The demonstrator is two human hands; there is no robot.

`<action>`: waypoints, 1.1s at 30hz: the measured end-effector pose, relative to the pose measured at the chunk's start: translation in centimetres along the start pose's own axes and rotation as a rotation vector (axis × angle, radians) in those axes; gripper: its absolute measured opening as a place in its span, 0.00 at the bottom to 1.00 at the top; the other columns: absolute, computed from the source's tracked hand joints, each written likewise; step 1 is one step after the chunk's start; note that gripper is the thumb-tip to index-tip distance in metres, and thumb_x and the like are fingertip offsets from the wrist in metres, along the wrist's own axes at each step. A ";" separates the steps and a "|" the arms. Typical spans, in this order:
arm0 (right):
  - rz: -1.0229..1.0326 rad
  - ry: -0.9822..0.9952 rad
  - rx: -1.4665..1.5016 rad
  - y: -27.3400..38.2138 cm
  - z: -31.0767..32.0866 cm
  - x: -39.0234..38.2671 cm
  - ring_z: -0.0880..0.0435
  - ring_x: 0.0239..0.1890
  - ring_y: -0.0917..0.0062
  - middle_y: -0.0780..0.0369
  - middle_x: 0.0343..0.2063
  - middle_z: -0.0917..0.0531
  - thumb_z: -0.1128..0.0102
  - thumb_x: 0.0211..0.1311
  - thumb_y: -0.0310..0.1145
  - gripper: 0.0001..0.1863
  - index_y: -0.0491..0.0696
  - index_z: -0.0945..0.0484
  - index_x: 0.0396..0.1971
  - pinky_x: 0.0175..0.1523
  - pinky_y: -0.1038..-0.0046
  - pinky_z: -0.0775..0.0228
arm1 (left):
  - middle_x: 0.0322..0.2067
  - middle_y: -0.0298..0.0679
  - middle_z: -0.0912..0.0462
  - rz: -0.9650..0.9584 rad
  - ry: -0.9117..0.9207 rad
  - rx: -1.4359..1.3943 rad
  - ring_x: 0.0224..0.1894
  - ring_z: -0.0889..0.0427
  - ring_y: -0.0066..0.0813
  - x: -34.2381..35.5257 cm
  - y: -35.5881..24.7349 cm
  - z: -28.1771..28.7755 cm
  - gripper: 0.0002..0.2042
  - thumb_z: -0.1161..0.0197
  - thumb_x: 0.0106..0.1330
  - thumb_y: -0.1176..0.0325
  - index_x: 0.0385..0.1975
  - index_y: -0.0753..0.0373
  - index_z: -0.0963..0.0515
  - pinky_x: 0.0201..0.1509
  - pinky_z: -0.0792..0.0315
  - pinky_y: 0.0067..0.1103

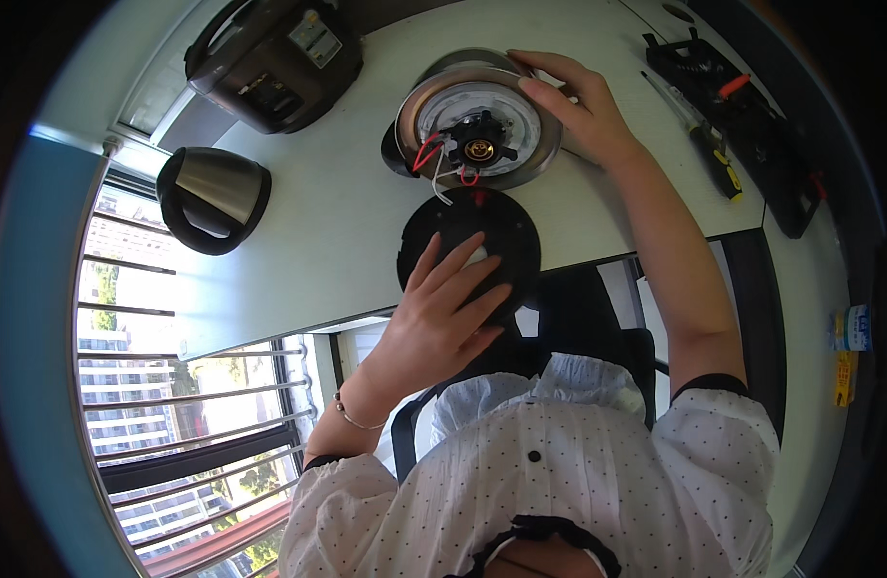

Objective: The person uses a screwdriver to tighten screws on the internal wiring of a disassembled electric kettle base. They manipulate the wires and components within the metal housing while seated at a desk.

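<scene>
An upturned metal electric kettle (547, 159) lies on the table, its underside exposed. A black round control unit (479, 146) sits in the middle of that underside, with red and white wires (428, 154) coming off it toward me. My right hand (588, 111) grips the kettle's far right rim, thumb on the near side and the other fingers partly hidden. Just in front of the kettle, a round black base cover (517, 231) reaches past the table's near edge. Across its face my left hand (443, 313) lies with fingers spread, partly covering a pale spot at its middle.
A second kettle, steel and black (217, 197), stands at the left near a barred window (183, 385). Behind it is a dark rice cooker (279, 72). At the right lie a yellow-and-black screwdriver (718, 164) and a black tool case (752, 116). A black chair (641, 356) is below the table edge.
</scene>
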State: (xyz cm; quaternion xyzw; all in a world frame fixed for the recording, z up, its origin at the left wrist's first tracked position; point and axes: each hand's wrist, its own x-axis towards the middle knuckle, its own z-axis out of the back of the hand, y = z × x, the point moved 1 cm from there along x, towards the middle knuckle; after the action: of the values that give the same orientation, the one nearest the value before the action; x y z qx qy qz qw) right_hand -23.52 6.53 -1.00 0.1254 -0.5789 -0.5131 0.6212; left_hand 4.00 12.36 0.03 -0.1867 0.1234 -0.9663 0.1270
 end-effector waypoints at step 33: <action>0.278 -0.147 -0.346 1.3 -1.7 -0.2 0.21 0.43 0.64 0.57 0.40 0.19 0.38 0.50 0.53 0.29 0.44 0.22 0.44 0.51 0.65 0.37 | 0.36 0.36 0.27 0.229 -0.680 0.464 0.46 0.32 0.39 8.9 3.6 -0.4 0.08 0.30 0.45 0.69 0.27 0.58 0.17 0.53 0.42 0.33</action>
State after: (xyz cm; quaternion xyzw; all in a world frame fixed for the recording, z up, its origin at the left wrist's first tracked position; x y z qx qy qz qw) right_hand -21.43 6.56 -0.67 -0.1013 -0.5378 -0.5220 0.6543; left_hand -3.46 6.49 1.57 -0.4462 -0.1264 -0.8316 0.3054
